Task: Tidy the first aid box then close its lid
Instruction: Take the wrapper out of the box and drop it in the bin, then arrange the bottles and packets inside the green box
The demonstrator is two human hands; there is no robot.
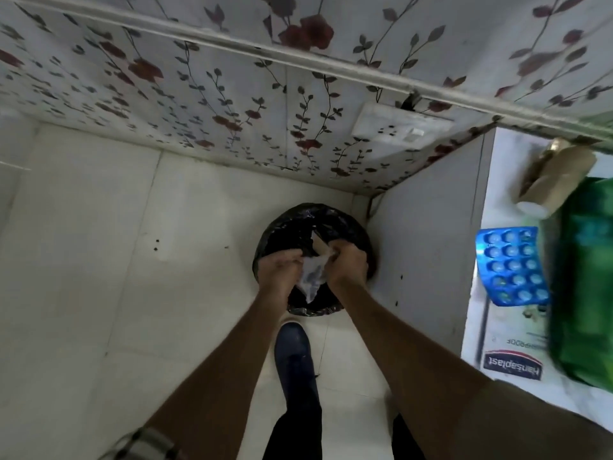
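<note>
Both my hands hover over a round bin lined with a black bag (351, 227) on the floor. My left hand (282, 268) and my right hand (346, 260) together grip a crumpled white wrapper (310, 277) just above the bin's opening. On the counter at the right lie a blue blister pack of pills (512, 265), a Hansaplast plaster box (507, 343), a green packet (587, 283) and a brown roll (557, 180). The first aid box itself is out of sight.
White floor tiles (132, 260) spread to the left. A flowered wall (232, 94) with a white socket (394, 126) stands behind the bin. The counter's white side panel (428, 244) is right beside the bin. My dark blue shoe (295, 356) is in front of it.
</note>
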